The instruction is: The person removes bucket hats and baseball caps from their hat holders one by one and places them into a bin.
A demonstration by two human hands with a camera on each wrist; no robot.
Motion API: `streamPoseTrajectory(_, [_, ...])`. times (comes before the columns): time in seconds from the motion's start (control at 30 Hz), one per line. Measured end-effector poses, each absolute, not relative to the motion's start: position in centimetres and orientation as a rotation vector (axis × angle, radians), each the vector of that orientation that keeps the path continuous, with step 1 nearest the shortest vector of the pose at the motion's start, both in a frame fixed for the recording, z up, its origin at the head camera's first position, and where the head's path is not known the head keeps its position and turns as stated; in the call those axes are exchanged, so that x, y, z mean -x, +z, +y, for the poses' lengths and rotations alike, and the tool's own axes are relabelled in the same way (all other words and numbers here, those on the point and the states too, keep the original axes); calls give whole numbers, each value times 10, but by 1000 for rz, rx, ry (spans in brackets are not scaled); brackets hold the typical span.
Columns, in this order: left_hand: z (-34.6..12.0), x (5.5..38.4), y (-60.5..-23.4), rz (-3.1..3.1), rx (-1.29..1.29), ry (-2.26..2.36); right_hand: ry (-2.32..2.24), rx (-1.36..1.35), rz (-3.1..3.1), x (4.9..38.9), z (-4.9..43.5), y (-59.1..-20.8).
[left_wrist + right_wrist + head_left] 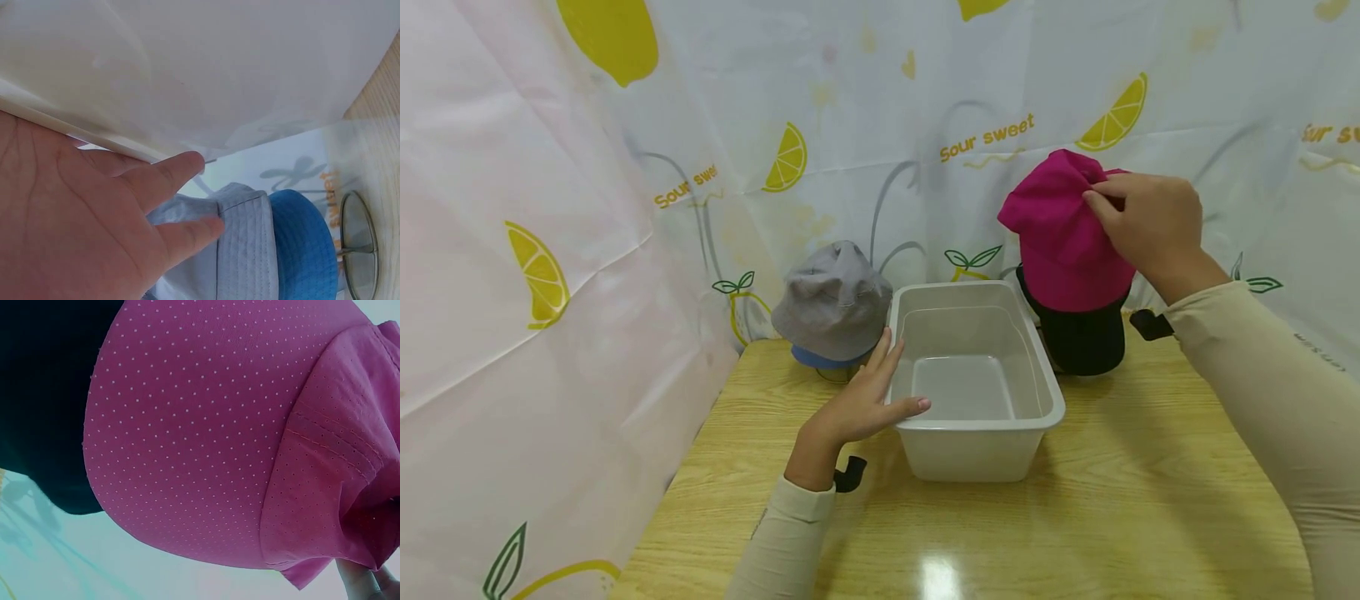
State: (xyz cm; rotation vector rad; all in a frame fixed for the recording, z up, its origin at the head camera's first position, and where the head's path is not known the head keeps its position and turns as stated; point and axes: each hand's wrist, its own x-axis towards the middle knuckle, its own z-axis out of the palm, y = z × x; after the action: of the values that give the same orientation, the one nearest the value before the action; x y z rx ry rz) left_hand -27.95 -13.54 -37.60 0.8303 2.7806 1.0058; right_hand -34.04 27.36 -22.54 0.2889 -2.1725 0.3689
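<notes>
The right hand (1150, 225) pinches the crown of a magenta fabric cap (1063, 250), its white-dotted visor angled downward, near the right part of the surface's far edge. The magenta cap overlaps a black cap (1082, 346); contact between them cannot be determined. The left hand (867, 402) is spread wide, fingers extended along the left rim of a beige, rectangular plastic box (977, 425), near its front left corner. The box stands on the light wood-grain surface (1112, 517), toward the far edge. At the far left corner, a grey fabric bucket hat (835, 304) sits above a blue brim (816, 358) and a wire ring base (357, 250)
</notes>
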Motion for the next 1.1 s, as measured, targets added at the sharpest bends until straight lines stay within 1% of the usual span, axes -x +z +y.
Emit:
streamPoseTrajectory(0.37, [-134, 281, -377, 2786, -847, 991, 427, -362, -2096, 333, 252, -215])
streamPoseTrajectory(1.1, [-135, 283, -379, 2753, -846, 1013, 536, -527, -2084, 326, 205, -213])
